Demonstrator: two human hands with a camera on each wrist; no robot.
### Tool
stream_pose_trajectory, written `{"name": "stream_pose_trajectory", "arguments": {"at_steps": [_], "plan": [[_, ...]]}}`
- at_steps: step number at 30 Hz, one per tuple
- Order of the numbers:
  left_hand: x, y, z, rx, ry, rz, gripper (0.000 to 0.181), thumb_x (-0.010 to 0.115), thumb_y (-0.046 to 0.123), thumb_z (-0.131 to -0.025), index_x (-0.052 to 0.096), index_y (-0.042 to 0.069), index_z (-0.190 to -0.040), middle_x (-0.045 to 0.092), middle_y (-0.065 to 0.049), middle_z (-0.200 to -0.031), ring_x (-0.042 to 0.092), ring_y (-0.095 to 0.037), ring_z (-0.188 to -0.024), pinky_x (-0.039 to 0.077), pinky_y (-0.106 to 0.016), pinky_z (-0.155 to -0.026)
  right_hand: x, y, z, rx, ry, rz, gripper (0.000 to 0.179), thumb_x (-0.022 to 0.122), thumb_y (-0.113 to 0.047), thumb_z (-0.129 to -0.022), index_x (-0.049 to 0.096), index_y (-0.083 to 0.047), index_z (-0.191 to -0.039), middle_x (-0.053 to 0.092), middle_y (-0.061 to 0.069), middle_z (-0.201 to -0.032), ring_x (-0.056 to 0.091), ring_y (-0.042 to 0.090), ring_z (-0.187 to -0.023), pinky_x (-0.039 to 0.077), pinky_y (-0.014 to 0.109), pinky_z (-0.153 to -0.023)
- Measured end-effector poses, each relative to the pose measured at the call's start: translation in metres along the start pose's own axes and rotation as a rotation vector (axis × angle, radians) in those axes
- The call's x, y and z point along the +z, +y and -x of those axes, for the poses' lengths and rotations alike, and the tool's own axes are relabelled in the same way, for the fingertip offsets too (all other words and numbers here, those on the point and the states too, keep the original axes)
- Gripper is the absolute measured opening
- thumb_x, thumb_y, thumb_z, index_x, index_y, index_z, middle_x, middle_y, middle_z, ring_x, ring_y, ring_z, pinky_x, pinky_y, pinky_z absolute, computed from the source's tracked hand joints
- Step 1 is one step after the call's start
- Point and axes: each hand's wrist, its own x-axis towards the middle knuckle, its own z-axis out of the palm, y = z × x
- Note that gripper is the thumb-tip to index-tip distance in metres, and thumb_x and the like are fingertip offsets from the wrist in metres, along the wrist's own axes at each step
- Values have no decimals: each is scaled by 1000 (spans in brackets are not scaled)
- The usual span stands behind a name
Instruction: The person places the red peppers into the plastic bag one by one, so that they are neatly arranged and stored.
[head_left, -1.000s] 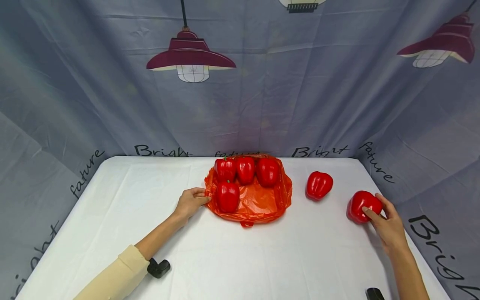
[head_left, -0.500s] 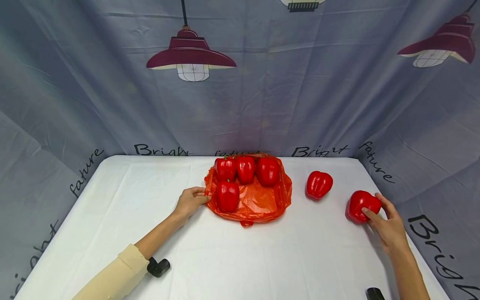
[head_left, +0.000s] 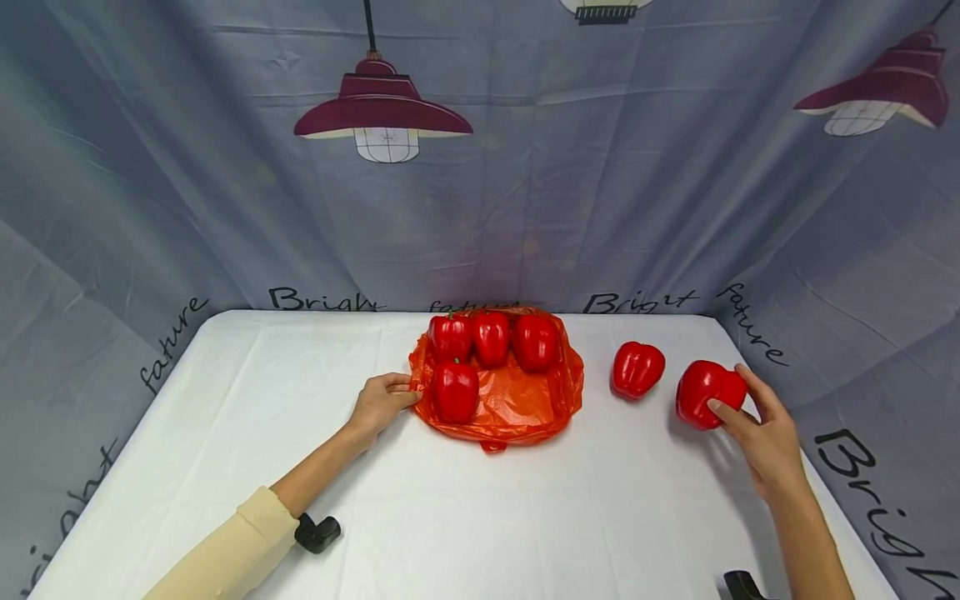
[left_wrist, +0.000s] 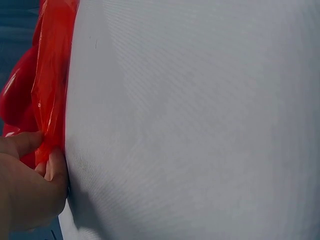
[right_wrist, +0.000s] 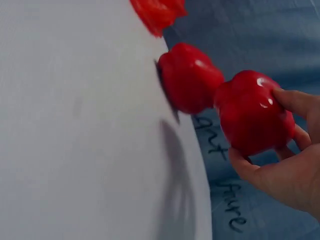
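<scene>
A red plastic bag [head_left: 517, 404] lies spread open on the table, holding several red bell peppers [head_left: 456, 392]. At its left rim my left hand [head_left: 381, 406] pinches the plastic between thumb and fingers; the left wrist view shows the same grip on the bag's edge [left_wrist: 52, 75]. My right hand [head_left: 768, 437] holds another red bell pepper [head_left: 705, 393] by its right side, raised off the table with a shadow below it. Between that pepper and the bag, one more bell pepper [head_left: 637, 371] lies on the table. The right wrist view shows thumb and fingers around the held pepper [right_wrist: 255, 115].
A white cloth covers the table [head_left: 525, 525]. Behind it hangs a grey-blue curtain [head_left: 510, 208] printed with lamps and lettering. Black wrist devices sit at the left forearm [head_left: 318, 534] and near the right forearm [head_left: 741, 585].
My right hand has lifted the bell pepper off the table and carried it up and to the left, nearer the loose pepper. The left hand and the bag have stayed in place.
</scene>
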Motion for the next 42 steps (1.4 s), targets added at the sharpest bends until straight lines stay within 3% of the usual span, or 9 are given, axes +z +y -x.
{"name": "stream_pose_trajectory", "arguments": {"at_steps": [7, 17, 26, 33, 42], "plan": [[0, 0, 1, -7, 5, -15, 37, 71, 6, -90, 62, -7, -124, 67, -14, -104, 64, -20, -90, 55, -26, -80, 28, -23, 5, -53, -72, 26, 73, 68, -5, -94, 35, -26, -156, 16, 5, -164, 44, 6, -112, 50, 11, -78], [0, -1, 0, 2, 11, -13, 35, 72, 6, -90, 64, -6, -122, 67, -13, -102, 64, -18, -87, 55, -26, -80, 73, -42, 11, -151, -217, 70, 69, 68, -5, -94, 39, -19, -155, 24, 17, -159, 48, 13, -116, 52, 17, -83], [0, 0, 1, 16, 14, -3, 33, 72, 4, -88, 65, -6, -119, 68, -12, -99, 63, -16, -84, 55, -24, -78, 112, -46, 13, -123, -310, 124, 68, 70, -10, -94, 39, -18, -154, 35, 12, -150, 46, 23, -120, 54, 23, -84], [1, 0, 1, 12, 15, -6, 33, 72, 4, -88, 65, -6, -119, 69, -12, -100, 64, -17, -86, 55, -26, -79, 141, -43, 13, -57, -385, 111, 69, 70, -10, -93, 39, -16, -154, 35, 12, -152, 43, 37, -129, 54, 27, -86], [2, 0, 1, 23, 20, -3, 33, 72, 3, -88, 64, -7, -119, 69, -13, -99, 65, -17, -86, 55, -24, -77, 176, -29, 10, -75, -469, 106, 67, 71, -10, -93, 40, -13, -153, 35, 13, -154, 45, 42, -129, 54, 30, -89]]}}
